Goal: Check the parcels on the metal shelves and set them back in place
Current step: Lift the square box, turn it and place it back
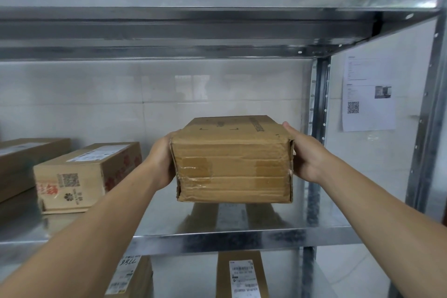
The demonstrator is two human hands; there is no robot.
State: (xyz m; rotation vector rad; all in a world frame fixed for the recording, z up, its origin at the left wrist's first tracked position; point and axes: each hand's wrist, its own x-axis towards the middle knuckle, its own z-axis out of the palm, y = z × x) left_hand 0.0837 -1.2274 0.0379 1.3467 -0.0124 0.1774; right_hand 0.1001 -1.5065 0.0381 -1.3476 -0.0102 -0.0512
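The box [232, 164] hangs just above the shelf [217, 241] near its right end, clamped between the left hand [162, 162] and right hand [307, 155] on opposite sides, so it probably goes straight down.

A white paper notice [368, 94] is stuck flat on the white tiled wall [145, 94]. It carries lines of print too small to read, a small grey photo [383, 92] on its right half and a black QR code [353, 107] at its lower left. The wall runs on far to the left of the notice, its glossy tiles showing faint pale reflections, and well below the notice lies a patch of light floor tiles [350, 271].
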